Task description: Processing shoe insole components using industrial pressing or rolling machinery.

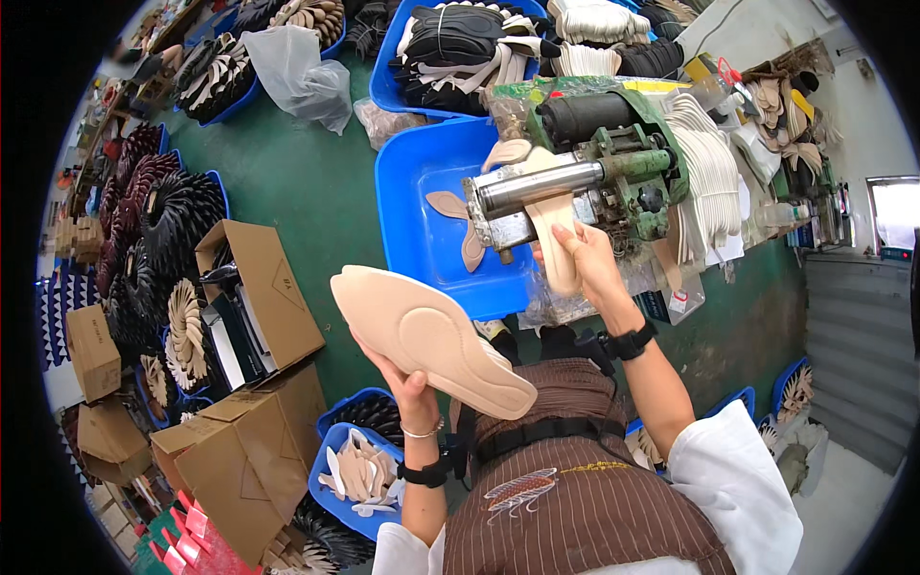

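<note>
My left hand (410,391) is closed round the edge of a stack of beige insoles (398,311), held low in front of me; the top one has a raised oval pad. With my right hand (596,266) I grip a single beige insole (558,259) near its lower end, thumb on top. The far part of that insole runs beneath the shiny metal roller (541,187) of a green machine (637,158). Beneath the roller, a blue bin (407,177) holds a few beige pieces (470,230).
Behind the bin stands another blue crate (383,81) of black and beige insoles. White insoles (704,177) are stacked on the bench right of the machine. Cardboard boxes (264,287) sit at left, near a small blue basin (331,446) of beige pieces. Green floor (259,172) lies between.
</note>
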Tool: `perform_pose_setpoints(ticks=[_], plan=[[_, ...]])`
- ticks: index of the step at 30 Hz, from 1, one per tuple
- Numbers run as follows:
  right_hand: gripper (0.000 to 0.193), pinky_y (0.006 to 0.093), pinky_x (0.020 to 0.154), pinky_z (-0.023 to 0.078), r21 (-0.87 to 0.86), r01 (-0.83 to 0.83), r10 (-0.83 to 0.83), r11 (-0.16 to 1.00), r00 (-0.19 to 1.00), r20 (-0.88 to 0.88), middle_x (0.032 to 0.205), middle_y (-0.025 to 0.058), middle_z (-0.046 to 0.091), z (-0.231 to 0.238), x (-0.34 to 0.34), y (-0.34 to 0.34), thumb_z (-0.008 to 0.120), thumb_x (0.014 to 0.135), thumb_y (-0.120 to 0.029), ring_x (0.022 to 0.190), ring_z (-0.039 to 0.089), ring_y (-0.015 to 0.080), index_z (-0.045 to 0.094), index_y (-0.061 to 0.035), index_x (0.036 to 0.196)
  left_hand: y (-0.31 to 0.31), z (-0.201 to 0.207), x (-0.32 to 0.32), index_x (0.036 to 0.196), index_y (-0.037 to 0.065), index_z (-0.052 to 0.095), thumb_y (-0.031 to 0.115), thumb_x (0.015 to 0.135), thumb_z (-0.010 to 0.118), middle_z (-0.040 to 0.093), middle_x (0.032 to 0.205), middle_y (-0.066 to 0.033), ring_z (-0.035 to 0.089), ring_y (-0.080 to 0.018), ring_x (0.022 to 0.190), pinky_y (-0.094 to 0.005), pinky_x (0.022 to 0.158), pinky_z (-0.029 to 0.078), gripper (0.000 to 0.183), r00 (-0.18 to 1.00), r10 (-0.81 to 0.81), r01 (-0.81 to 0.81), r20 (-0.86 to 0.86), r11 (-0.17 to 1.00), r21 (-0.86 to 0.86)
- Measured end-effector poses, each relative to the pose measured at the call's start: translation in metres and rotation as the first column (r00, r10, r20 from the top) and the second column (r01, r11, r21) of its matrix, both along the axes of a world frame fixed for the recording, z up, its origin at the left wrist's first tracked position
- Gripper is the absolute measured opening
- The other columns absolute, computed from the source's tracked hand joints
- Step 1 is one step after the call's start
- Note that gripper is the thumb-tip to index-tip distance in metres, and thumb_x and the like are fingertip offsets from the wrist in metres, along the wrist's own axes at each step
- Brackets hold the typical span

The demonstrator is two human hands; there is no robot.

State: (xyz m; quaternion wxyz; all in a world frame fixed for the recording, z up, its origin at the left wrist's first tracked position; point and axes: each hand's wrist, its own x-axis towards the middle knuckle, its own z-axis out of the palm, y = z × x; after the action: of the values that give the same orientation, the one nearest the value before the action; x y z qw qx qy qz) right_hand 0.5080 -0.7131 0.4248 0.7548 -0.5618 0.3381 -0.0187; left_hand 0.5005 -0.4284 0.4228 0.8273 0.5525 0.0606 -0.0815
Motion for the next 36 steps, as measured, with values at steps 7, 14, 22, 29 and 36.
perform_pose_setpoints(ticks=[7,14,22,29,36], plan=[[0.072,0.0370,0.082,0.048,-0.582,-0.488,0.605,0.650,0.796,0.008,0.100,0.0161,0.061,0.085,-0.028,0.079,0.085,0.062,-0.035,0.096,0.061,0.0274,0.055,0.0027,0.115,-0.038,0.017,-0.004,0.149,0.013,-0.008,0.035,0.063,0.081,0.010,0.152,-0.0138,0.019,-0.0288,0.139,-0.0422,0.113,0.016,0.126,0.999,0.051,-0.053,0.018,0.991,0.123],[0.063,0.0339,0.078,0.050,-0.444,-0.259,0.309,0.858,0.950,0.042,0.094,0.0148,0.064,0.062,-0.048,0.074,0.083,0.065,-0.020,0.088,0.063,0.0190,0.053,0.0017,0.115,-0.050,0.009,-0.005,0.147,0.011,-0.017,0.026,0.062,0.086,0.007,0.152,-0.0162,0.017,-0.0282,0.139,-0.0420,0.113,0.016,0.134,0.998,0.038,-0.042,0.049,0.996,0.079],[0.066,0.0312,0.100,0.038,-0.112,-0.076,0.103,0.991,0.960,0.261,0.122,0.0073,0.055,0.037,-0.069,0.046,0.076,0.077,-0.006,0.114,0.051,0.0169,0.041,0.0007,0.133,-0.057,0.004,-0.009,0.147,0.008,-0.012,0.015,0.066,0.077,0.007,0.151,-0.0173,0.017,-0.0297,0.138,-0.0419,0.113,0.015,0.121,0.996,0.073,-0.081,0.053,0.979,0.186],[0.059,0.0317,0.101,0.037,0.000,-0.030,0.029,1.000,0.971,0.237,0.124,0.0087,0.055,0.010,-0.091,0.020,0.072,0.079,-0.005,0.116,0.050,0.0175,0.043,0.0002,0.131,-0.033,-0.011,-0.002,0.149,0.009,-0.001,0.016,0.076,0.065,0.019,0.149,-0.0123,0.025,-0.0270,0.136,-0.0390,0.112,0.020,0.099,0.992,0.094,-0.114,0.087,0.958,0.262],[0.043,0.0301,0.095,0.042,-0.109,0.052,-0.040,0.993,0.992,0.116,0.117,0.0080,0.060,-0.047,-0.067,-0.016,0.069,0.081,-0.004,0.107,0.055,0.0159,0.051,0.0010,0.120,-0.019,-0.004,0.007,0.148,0.012,0.012,0.021,0.079,0.063,0.028,0.143,-0.0111,0.032,-0.0268,0.131,-0.0413,0.109,0.028,0.086,0.982,0.184,-0.187,0.035,0.966,0.181]])
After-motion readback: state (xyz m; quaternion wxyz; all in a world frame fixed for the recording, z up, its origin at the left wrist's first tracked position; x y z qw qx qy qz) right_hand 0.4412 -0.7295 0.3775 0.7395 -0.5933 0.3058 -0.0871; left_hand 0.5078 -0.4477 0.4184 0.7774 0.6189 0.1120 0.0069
